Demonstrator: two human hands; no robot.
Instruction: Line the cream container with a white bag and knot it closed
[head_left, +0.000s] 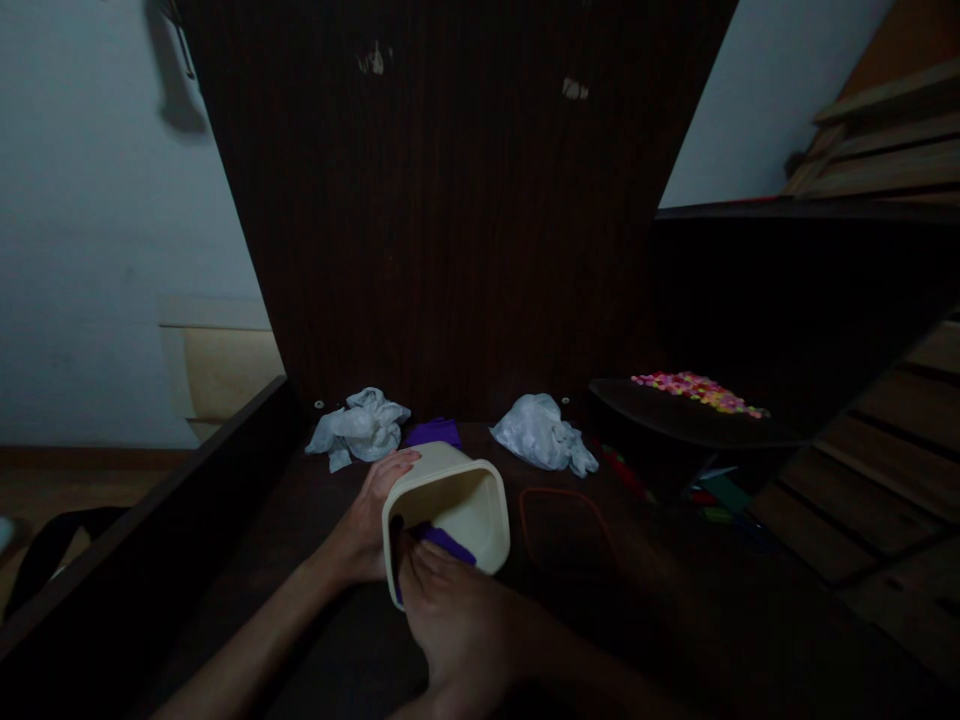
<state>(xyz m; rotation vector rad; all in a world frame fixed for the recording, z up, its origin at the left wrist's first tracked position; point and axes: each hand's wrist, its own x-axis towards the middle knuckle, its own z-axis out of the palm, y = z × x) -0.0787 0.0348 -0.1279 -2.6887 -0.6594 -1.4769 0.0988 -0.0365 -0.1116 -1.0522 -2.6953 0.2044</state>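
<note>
- Left hand (pixel 379 500): gripping a cream-coloured, rounded-square plastic container (pixel 476 500) by its left side, fingers curled over the top; thumb side hidden.
- Container: tipped over in that grip, open mouth turned toward the wearer. Whether its underside rests on anything, cannot tell.
- Right hand (pixel 454 605): reaching into the container's mouth, just right of the left hand's grip, fingers bunched against a bright purple cloth (pixel 448 543) inside. Fingertips hidden; cannot tell whether they close on it or only press.
- Just beyond the grip: a second piece of purple fabric (pixel 433 432), partly hidden by the container, on a dark brown wooden surface (pixel 292 530).
- Beyond and left of the grip: a crumpled, whitish plastic bag (pixel 364 425).
- Beyond and right: a bunched, pale plastic bag (pixel 541 433), knot-like tail pointing right.
- Right of the grip, near the container: a thin reddish-orange rounded-square rim (pixel 566 491), lying flat; its middle too dark to read.
- Farther right, well apart: small pink, red and yellow pieces (pixel 701 392) spread over a dark ledge (pixel 652 415).
</note>
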